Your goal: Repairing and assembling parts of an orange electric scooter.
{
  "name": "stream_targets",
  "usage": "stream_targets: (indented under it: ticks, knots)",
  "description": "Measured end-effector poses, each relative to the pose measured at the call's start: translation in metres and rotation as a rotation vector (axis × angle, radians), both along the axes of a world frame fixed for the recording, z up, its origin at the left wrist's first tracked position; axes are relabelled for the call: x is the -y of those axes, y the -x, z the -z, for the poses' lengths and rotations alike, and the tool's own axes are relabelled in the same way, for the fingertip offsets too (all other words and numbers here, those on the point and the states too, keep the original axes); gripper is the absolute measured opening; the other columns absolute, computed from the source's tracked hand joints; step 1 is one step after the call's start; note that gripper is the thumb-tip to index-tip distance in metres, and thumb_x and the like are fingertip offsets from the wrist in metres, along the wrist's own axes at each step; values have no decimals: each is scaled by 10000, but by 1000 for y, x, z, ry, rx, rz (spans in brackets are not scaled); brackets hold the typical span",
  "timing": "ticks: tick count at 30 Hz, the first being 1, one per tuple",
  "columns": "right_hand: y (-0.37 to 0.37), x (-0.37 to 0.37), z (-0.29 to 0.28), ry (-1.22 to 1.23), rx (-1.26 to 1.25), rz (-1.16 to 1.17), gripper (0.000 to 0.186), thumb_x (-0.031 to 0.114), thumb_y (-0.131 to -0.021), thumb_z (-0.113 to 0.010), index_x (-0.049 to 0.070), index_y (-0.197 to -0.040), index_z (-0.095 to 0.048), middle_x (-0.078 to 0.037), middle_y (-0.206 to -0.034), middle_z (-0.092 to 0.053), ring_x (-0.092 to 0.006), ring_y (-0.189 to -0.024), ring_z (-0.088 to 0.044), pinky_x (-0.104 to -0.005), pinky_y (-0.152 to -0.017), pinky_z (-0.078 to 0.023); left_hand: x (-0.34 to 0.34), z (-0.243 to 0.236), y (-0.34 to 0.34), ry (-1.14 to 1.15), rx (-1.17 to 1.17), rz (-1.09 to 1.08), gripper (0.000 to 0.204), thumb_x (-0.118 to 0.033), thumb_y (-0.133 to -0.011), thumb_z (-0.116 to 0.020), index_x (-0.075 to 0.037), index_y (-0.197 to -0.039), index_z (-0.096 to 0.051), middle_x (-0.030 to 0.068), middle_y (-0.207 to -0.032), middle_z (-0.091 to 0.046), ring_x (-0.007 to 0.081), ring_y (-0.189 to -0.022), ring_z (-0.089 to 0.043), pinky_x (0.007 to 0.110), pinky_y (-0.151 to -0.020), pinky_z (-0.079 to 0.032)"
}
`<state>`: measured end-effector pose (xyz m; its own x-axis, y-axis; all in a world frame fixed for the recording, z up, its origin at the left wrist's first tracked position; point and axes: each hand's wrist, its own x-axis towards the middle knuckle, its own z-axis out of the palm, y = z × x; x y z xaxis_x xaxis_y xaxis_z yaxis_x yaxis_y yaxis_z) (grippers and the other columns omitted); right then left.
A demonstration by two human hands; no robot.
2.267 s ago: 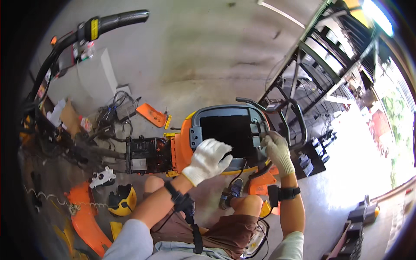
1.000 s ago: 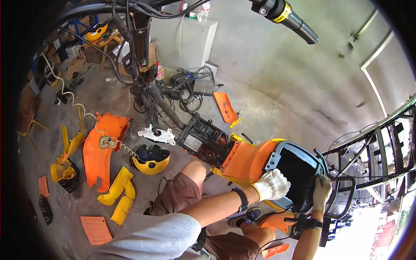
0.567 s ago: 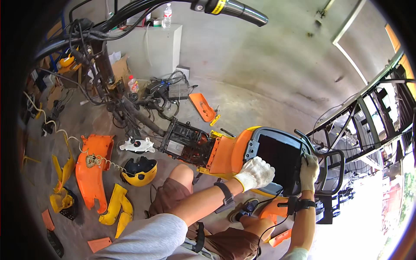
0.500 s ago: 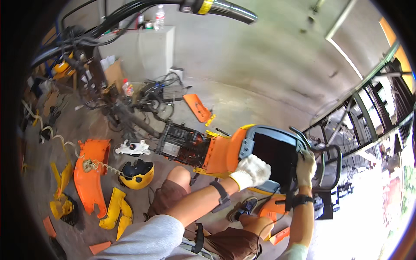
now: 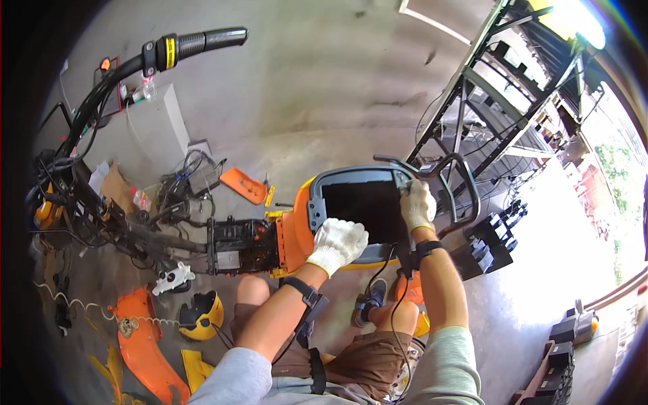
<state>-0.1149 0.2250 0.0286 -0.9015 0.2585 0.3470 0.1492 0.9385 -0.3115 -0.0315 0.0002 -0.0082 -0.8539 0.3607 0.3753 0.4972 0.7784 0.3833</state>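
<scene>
My left hand [image 5: 339, 241], in a white knit glove, is closed into a fist over the near left corner of an open grey-blue seat compartment [image 5: 314, 187]. Whatever it may hold is hidden. At the compartment's right rim my right hand [image 5: 418, 204], also gloved, is closed round a black stick-shaped thing [image 5: 406, 260] that shows below the fingers, with a black cable hanging by it. An orange body panel [image 5: 294, 244] surrounds the compartment, which sits on a stripped scooter frame [image 5: 233, 244]. Dark shadow fills the compartment, so its bottom cannot be made out.
A black handlebar [image 5: 196, 46] rises at upper left. A curved black grab rail [image 5: 468, 192] stands right of the compartment. Orange panels [image 5: 145, 337], a yellow helmet [image 5: 206, 316] and a white part [image 5: 173, 278] lie on the floor at left. A metal rack [image 5: 493, 108] stands behind at right.
My view has swung to the right, so the scooter and both hands appear farther left. My hands keep nearly the same places at the compartment, the left fist still closed.
</scene>
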Motion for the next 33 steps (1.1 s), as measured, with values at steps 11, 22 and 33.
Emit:
stream_targets:
  ticks: [11, 22, 33]
  knots:
    - [-34, -43, -28, 751, 270, -137, 314, 278, -1035, -688, 107, -1281, -785, 31, -826, -673, -72, -735, -626, -263, -623, -501, 1, -3, 0, 45, 54, 12, 386, -329, -995, -571, -88, -760, -758, 175, -798, -764, 384, -781, -754, 506, -808, -591]
    - [-20, -29, -39, 590, 418, -99, 360, 379, -1082, -497, 93, -1011, -705, -4, -705, -589, -124, -556, -529, -314, -483, -404, 2, -10, -1, 121, 126, 16, 375, -352, -1019, -563, -103, -822, -763, 153, -852, -785, 369, -834, -761, 503, -828, -583]
    - [-25, -13, -21, 1390, 517, -48, 315, 401, -1090, -529, 138, -939, -614, -13, -696, -601, -156, -529, -546, -323, -480, -476, 1, -6, 1, 102, 121, 3, 390, -358, -1009, -567, -96, -794, -761, 168, -809, -769, 390, -812, -754, 515, -834, -581]
